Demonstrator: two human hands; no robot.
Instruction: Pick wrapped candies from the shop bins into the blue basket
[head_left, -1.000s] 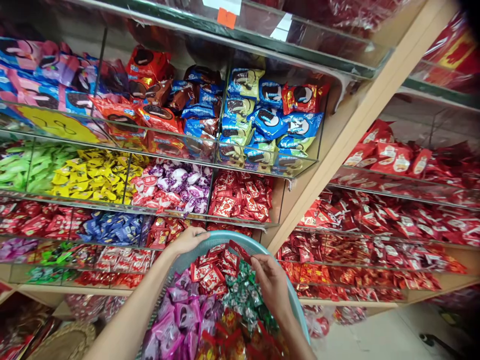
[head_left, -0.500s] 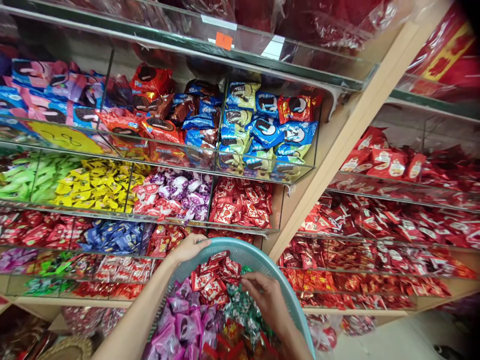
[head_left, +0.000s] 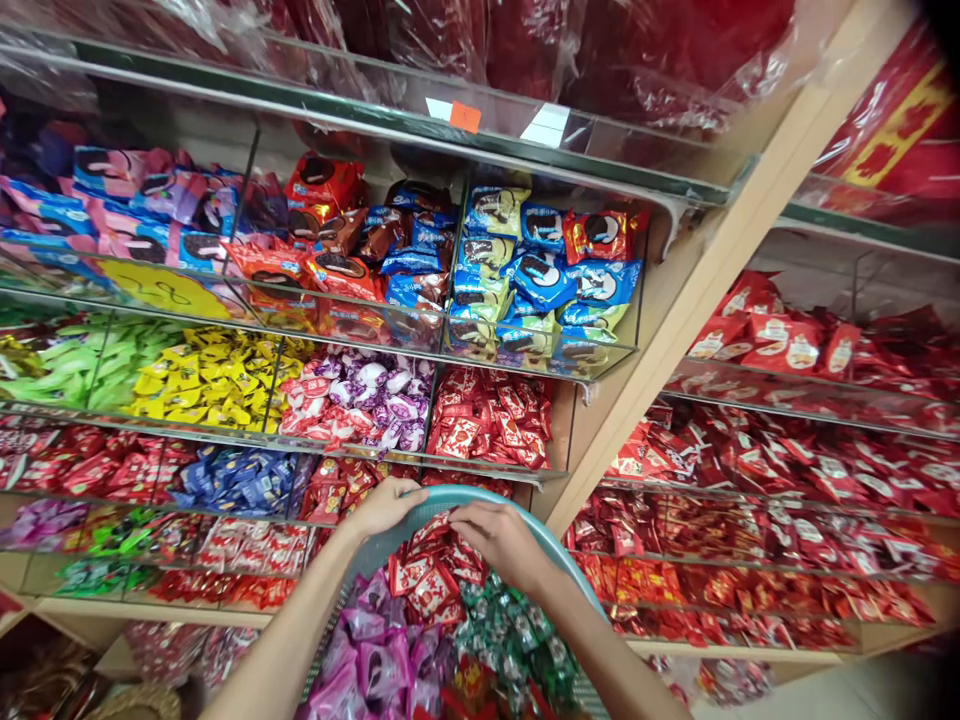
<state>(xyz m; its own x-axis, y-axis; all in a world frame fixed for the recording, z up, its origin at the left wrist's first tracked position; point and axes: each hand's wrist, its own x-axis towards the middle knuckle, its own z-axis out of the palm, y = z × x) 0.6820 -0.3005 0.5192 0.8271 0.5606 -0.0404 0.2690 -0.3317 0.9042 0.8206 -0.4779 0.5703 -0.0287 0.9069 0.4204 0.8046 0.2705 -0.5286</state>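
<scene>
A teal plastic basket (head_left: 571, 568) stands below the shelves, with my left hand (head_left: 384, 508) closed around its far rim at the left. Inside it, red-wrapped candies (head_left: 427, 585) lie at the far end. Purple packets (head_left: 382, 665) fill the left side, green-wrapped candies (head_left: 502, 630) the right, and red and gold wrapped pieces (head_left: 476, 685) the near middle. My right hand (head_left: 495, 540) is over the far end of the basket, its bent fingertips together at the red-wrapped candies. Whatever sits between those fingers is hidden.
Clear-fronted shelf bins hold blue and red cookie packets (head_left: 540, 275), yellow candies (head_left: 214, 380), purple-and-white candies (head_left: 382, 390) and red packets (head_left: 491, 420). A wooden upright (head_left: 720, 260) divides this unit from more red candy bins (head_left: 757, 440) at the right. A yellow price sign (head_left: 161, 288) hangs at the left.
My right hand has moved up and left inside the basket, from beside the green-wrapped candies to the red ones. My left hand keeps its grip on the rim. The view has shifted slightly.
</scene>
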